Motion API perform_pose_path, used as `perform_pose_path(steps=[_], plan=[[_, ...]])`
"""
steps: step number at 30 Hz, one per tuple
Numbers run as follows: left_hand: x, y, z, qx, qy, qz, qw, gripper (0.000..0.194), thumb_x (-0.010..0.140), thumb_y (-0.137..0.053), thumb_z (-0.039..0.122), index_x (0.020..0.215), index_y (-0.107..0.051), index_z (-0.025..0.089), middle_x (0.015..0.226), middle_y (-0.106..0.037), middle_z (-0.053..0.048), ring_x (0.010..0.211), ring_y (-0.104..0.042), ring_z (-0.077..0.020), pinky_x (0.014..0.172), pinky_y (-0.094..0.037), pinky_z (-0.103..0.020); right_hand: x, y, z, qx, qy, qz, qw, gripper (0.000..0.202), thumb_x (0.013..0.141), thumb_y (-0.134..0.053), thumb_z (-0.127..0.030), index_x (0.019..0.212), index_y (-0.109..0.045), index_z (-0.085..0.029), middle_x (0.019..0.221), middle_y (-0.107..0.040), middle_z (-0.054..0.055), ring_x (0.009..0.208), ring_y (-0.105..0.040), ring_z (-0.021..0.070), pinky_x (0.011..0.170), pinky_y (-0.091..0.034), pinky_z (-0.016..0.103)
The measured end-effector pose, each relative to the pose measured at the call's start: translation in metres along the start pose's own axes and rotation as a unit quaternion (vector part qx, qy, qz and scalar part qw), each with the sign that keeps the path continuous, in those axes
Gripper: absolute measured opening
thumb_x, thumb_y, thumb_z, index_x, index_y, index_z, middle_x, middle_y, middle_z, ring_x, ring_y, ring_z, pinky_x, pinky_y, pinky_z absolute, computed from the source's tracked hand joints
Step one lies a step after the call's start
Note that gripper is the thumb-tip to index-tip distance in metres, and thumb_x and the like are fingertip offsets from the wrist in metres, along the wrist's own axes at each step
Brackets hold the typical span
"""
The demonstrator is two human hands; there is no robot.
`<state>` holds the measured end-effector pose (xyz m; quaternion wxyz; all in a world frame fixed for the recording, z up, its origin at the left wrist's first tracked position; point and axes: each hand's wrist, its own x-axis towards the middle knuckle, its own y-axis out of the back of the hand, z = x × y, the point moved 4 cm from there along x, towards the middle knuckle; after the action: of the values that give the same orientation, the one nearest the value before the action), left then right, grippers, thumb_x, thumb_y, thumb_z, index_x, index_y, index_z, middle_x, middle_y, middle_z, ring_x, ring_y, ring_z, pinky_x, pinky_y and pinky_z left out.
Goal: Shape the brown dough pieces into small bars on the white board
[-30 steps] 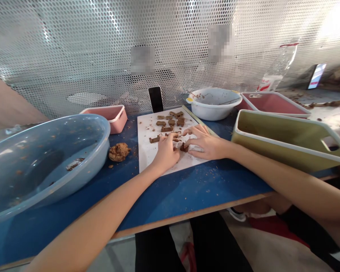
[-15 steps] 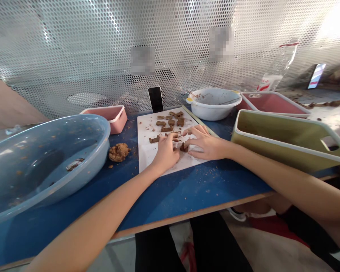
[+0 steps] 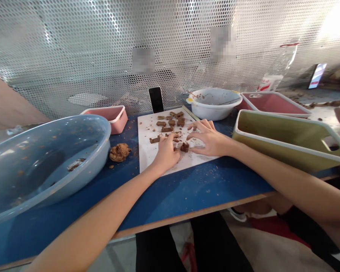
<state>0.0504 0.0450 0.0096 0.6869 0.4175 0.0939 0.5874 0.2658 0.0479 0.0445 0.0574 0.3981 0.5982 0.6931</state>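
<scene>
The right hand (image 3: 209, 139) has eased back from the small brown clay-like lump (image 3: 184, 147), which lies between both hands on the white rectangular board (image 3: 149, 158). The blue plastic tub (image 3: 85, 130) holds brown scraps (image 3: 76, 164); crumb-flecked blue tabletop (image 3: 170, 200) borders the board's near edge. The right hand is spread, fingers apart; the left hand (image 3: 166, 153) curls, its grip impossible to tell.

I can read no words or numbers anywhere around me. Beyond my right fingers (image 3: 200, 135) and off to their right, a clear bottle (image 3: 283, 60) has a white label (image 3: 269, 84) with red marks, too small and blurred to make out. Farther right of those fingers, a phone (image 3: 317, 76) shows a lit screen, its writing too tiny to tell.
</scene>
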Motion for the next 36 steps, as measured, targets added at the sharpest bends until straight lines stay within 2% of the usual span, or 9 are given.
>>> perform_pose_path(steps=[9,15,22,36], plan=[[0.000,0.001,0.002,-0.002,0.009,-0.008,1.000,0.056,0.087,-0.063,-0.003,0.139,-0.064,0.018,0.126,-0.076,-0.016,0.137,-0.059,-0.0368,0.119,-0.052,-0.056,-0.002,-0.012,0.004,-0.004,0.002,-0.012,1.000,0.033,0.103,-0.074,-0.055,0.118,-0.083,-0.027,0.149,-0.061,0.017,0.139,-0.053,0.0433,0.113,-0.048,0.065],[-0.001,0.002,0.006,0.002,0.025,-0.016,1.000,0.057,0.088,-0.061,-0.004,0.141,-0.063,0.016,0.129,-0.076,-0.016,0.138,-0.057,-0.0374,0.118,-0.053,-0.055,-0.001,-0.011,0.001,0.013,-0.004,-0.010,1.000,0.034,0.103,-0.073,-0.055,0.120,-0.082,-0.026,0.149,-0.061,0.017,0.140,-0.054,0.0428,0.116,-0.048,0.066],[-0.002,0.005,0.010,-0.011,0.035,-0.019,0.999,0.061,0.088,-0.057,-0.005,0.143,-0.062,0.019,0.115,-0.082,-0.011,0.136,-0.060,-0.0364,0.116,-0.053,-0.056,0.000,-0.012,-0.001,0.012,-0.010,-0.025,1.000,0.042,0.103,-0.072,-0.057,0.130,-0.079,-0.026,0.152,-0.060,0.018,0.140,-0.054,0.0435,0.118,-0.048,0.069],[-0.003,0.006,0.012,-0.032,0.021,-0.015,0.999,0.062,0.087,-0.060,-0.004,0.143,-0.064,0.022,0.110,-0.084,-0.011,0.138,-0.064,-0.0372,0.117,-0.055,-0.058,0.001,-0.011,-0.004,0.009,-0.004,-0.033,0.999,0.035,0.101,-0.077,-0.053,0.126,-0.080,-0.028,0.151,-0.059,0.017,0.137,-0.054,0.0422,0.114,-0.049,0.064]])
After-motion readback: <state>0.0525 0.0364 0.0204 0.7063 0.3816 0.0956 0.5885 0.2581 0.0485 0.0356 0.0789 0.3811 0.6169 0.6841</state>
